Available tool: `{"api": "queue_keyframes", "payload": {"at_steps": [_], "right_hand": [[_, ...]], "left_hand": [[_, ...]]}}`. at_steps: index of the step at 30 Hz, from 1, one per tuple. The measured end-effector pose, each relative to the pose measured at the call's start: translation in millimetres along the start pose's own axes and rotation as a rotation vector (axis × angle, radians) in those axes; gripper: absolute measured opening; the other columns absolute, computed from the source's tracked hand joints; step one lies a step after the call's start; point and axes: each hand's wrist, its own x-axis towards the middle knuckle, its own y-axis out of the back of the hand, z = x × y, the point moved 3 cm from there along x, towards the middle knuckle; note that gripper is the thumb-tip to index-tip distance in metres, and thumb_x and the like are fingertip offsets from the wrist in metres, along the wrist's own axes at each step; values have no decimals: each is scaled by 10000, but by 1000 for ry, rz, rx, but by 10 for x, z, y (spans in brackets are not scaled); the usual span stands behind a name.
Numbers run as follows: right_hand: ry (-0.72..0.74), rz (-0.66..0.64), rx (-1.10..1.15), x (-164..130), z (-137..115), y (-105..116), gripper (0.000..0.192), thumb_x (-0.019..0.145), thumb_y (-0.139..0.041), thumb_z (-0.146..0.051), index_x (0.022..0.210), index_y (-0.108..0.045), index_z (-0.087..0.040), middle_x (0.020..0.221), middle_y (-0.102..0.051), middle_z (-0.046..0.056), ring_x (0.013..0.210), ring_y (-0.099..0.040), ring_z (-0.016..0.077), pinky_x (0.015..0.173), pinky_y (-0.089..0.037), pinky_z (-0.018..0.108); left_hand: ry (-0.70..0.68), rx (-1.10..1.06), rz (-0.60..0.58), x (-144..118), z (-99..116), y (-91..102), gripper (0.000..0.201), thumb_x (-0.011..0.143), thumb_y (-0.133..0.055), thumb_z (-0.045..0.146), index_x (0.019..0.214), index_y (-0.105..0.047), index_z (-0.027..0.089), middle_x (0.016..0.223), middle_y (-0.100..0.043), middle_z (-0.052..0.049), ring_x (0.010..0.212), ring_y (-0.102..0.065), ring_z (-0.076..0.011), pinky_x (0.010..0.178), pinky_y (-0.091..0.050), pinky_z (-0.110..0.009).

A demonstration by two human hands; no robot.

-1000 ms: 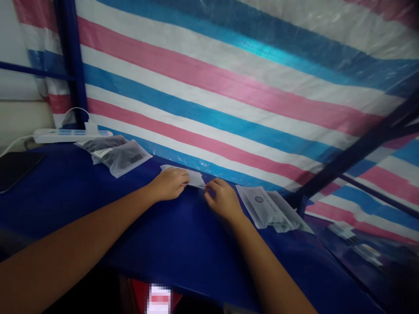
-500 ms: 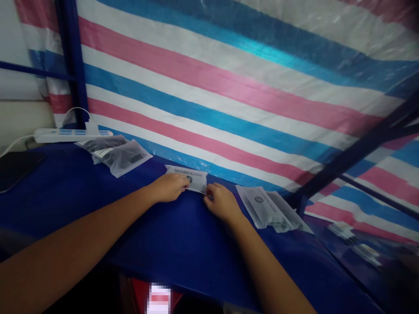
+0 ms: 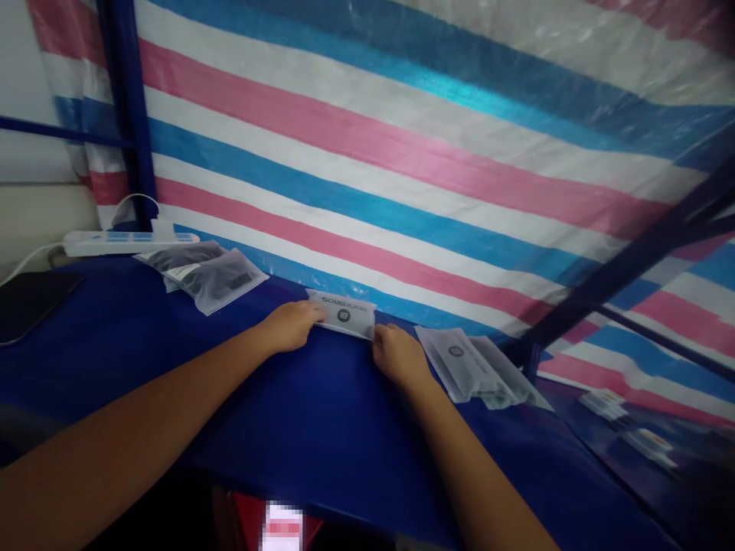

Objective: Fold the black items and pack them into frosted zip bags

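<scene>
Both my hands are on one small frosted pouch (image 3: pixel 344 314) at the far edge of the blue tabletop (image 3: pixel 321 428), hard against the striped tarp (image 3: pixel 402 153). My left hand (image 3: pixel 290 325) pinches the pouch's left end, fingers closed on it. My right hand (image 3: pixel 399 356) pinches the right end, fingers likewise closed on the film.

Change noted: a second ago the pouch lay mostly hidden under my hands, its face blank. Half a second ago dark lettering had come into view. Now the printed face with lettering and a round logo shows in full between my hands, and both hands have shifted slightly right and apart. The pouch is now drawn out flat, printed side toward me. I judge it to be spread and pulled taut between the two grips; whether it holds anything, I cannot tell.

Surroundings: just right of my right hand, not touching it, lies a stack of similar pouches (image 3: pixel 476 367). Well to the left of my left hand lie dark filled pouches (image 3: pixel 207 275), beyond them a white power strip (image 3: pixel 126 239). A dark flat phone (image 3: pixel 28 302) sits far left.
</scene>
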Motion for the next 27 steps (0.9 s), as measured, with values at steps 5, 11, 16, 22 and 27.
{"api": "queue_keyframes", "payload": {"at_steps": [5, 11, 16, 22, 27], "right_hand": [[-20, -28, 21, 17, 24, -5, 169, 938, -471, -277, 953, -627, -213, 970, -658, 73, 889, -630, 208, 692, -357, 294], [-41, -27, 23, 14, 48, 10, 162, 922, -485, -284, 944, -633, -222, 988, -677, 72, 913, -645, 223, 699, -391, 296], [-117, -58, 9, 11, 119, 7, 183, 916, -472, -256, 972, -642, -215, 1023, -691, 95, 959, -660, 246, 715, -425, 309], [-170, -103, -13, 28, 151, 22, 236, 852, -510, -242, 1013, -675, -192, 1071, -711, 131, 1009, -672, 285, 736, -458, 336], [-71, -232, -2, -66, 50, 170, 251, 815, -568, -370, 868, -729, -184, 952, -744, 138, 879, -695, 278, 660, -435, 328]], "left_hand": [[11, -15, -14, 0, -16, -9, 296, 863, -441, 88, 1043, -628, 232, 1113, -667, -55, 1017, -619, -216, 813, -476, -322], [31, 36, 62, 5, -32, 37, 164, 853, -491, 133, 926, -615, 212, 1041, -658, -61, 959, -599, -219, 803, -459, -336], [74, 75, 70, 0, -85, 76, 89, 858, -524, 174, 873, -603, 213, 965, -660, -48, 868, -602, -201, 725, -432, -317], [83, 48, 51, 5, -120, 65, 126, 878, -515, 214, 886, -640, 227, 969, -670, -42, 876, -618, -195, 727, -438, -314], [144, 98, 44, -3, -185, 12, 261, 909, -457, 235, 1016, -695, 242, 1058, -672, -68, 978, -618, -231, 805, -466, -357]]}}
